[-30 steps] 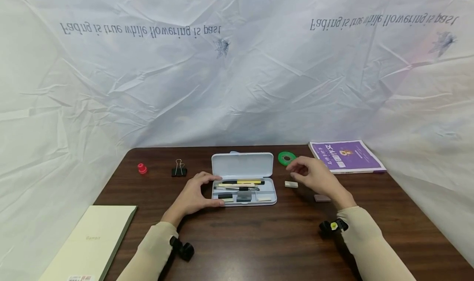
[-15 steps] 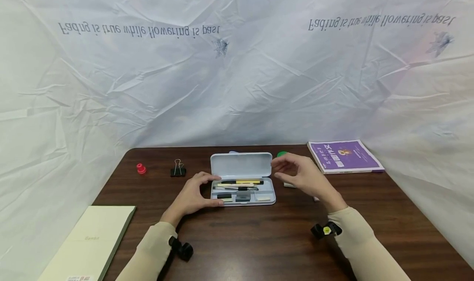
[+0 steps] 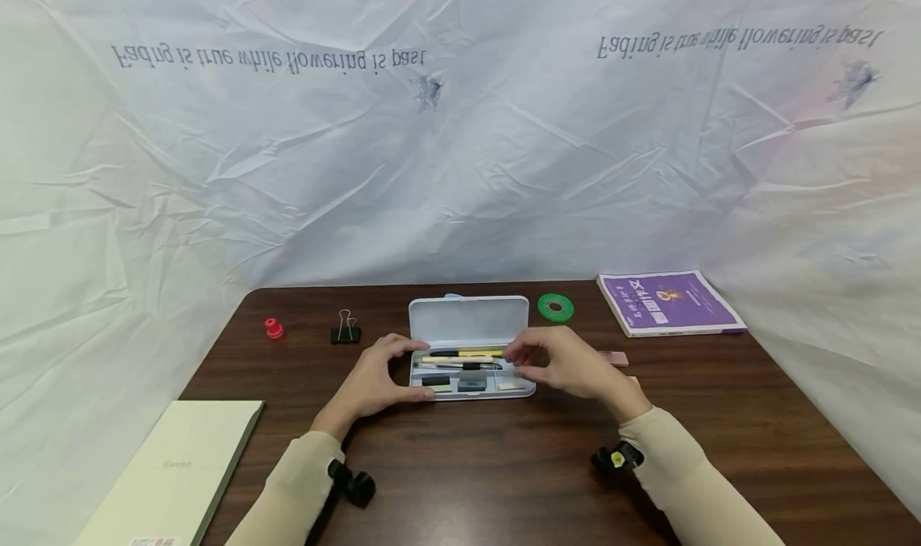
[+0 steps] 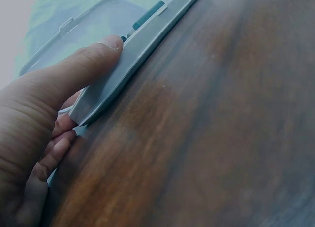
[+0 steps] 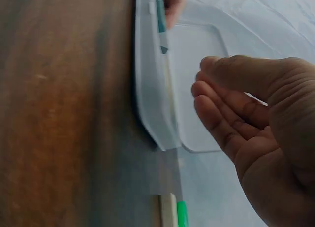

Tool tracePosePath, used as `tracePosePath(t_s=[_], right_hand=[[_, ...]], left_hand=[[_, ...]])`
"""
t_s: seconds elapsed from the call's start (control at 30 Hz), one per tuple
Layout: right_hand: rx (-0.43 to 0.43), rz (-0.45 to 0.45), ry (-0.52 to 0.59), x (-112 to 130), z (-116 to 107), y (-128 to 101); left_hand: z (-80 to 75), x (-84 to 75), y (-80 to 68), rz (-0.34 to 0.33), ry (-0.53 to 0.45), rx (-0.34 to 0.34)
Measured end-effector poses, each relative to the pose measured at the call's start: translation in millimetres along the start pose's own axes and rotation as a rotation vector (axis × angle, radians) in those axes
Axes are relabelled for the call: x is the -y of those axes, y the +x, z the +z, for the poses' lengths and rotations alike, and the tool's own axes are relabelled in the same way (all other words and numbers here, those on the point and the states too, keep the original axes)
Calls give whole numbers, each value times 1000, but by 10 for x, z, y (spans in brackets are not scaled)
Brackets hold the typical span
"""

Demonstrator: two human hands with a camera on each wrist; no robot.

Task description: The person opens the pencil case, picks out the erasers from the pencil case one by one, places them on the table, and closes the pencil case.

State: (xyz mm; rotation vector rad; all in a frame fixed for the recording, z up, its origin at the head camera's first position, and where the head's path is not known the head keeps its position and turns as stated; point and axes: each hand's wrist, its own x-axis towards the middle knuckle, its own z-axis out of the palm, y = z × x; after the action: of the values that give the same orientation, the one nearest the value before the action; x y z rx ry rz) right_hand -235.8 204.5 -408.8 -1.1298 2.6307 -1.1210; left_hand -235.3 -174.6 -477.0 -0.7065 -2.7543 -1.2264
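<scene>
Lying open at mid-desk (image 3: 504, 466) with its long axis left-right, pencil case (image 3: 471, 384) has left hand (image 3: 374, 382) gripping its left end, thumb on near rim, while right hand (image 3: 568, 366) hovers over its right end, fingers loosely curled, holding nothing visible, lid (image 3: 469, 319) upright behind

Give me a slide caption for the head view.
Left hand grips open pencil case; right hand hovers at its right end.

Thumb (image 4: 83, 64) on case (image 4: 133, 54), seemingly gripping
</scene>
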Motion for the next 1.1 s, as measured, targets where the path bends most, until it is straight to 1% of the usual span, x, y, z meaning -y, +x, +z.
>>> tracePosePath(t_s=[0.2,0.43,0.73,0.93,1.1], right_hand=[[79,-2,-68,-20,70,-7],[116,-30,-137,-20,108,-1],[111,-80,-232,48,194,44],[93,-66,-222,53,215,47],[42,-52,-199,47,130,27]], left_hand=[[11,-21,15,-4,-8,8],[2,-25,20,-1,-7,8],[0,-8,9,-1,0,5],[3,-1,-2,-5,2,2],[2,4,4,-4,-3,5]])
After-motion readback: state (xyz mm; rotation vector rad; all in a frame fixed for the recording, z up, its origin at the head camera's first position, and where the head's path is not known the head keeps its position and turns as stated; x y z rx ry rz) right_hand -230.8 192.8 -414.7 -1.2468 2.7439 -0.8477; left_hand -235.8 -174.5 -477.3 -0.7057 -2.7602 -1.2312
